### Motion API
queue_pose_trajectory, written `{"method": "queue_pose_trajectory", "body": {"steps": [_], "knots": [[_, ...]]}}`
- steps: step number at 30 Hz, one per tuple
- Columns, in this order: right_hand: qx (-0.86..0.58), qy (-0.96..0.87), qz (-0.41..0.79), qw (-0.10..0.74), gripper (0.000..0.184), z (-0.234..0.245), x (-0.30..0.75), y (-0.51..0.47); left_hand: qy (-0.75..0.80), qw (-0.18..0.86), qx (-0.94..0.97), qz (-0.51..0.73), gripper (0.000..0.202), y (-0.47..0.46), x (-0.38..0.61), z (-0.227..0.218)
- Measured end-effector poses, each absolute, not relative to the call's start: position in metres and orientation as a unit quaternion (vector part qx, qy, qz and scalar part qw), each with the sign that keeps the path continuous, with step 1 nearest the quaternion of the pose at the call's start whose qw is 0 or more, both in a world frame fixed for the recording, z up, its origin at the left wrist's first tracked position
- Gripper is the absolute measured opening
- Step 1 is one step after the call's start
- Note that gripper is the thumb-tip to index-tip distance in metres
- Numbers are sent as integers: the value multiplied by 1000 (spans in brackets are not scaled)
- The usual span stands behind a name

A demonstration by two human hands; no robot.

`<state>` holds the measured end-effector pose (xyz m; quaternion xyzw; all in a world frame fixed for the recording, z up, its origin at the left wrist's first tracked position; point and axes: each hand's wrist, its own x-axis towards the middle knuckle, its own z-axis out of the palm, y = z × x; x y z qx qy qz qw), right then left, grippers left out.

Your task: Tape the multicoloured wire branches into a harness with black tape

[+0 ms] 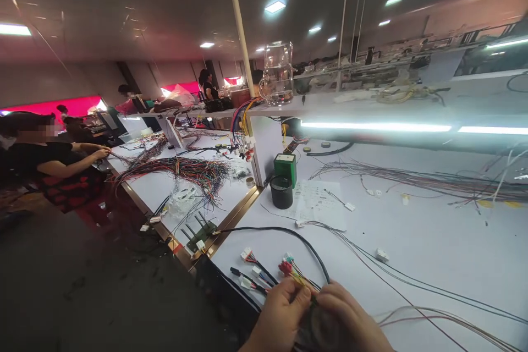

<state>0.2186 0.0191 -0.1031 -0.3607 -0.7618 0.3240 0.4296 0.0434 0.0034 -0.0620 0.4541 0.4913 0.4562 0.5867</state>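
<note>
Pinching a wire harness (297, 278) at the workbench's (433, 242) near edge, the left hand (280, 316) and right hand (350, 322) both close on its bundle; next, I judge, fingers must separate the red connector (285, 268).

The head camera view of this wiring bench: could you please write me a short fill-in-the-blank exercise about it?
1. Both hands, the left hand and the right hand, pinch a bundle of ____ at the table's near edge.
2. Beside the black cylinder stands a ____ box.
3. On the shelf above stands a clear glass ____.
4. The connector just beyond the fingers is ____.

Missing words: wires; green; jug; red
</note>
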Motion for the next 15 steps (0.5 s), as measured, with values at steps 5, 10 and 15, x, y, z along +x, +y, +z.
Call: {"method": "queue_pose_trajectory", "body": {"steps": [5, 10, 15], "knots": [[-388, -631, 579, 342, 23, -84, 241, 29, 497, 561, 440, 495, 34, -9, 51, -73], [-415, -662, 571, 253, 41, -71, 234, 69, 429, 413, 698, 398, 20, 3, 43, -46], [-436, -749, 441, 235, 49, -60, 232, 67, 349, 322, 844, 249, 28, 33, 45, -17]]}}
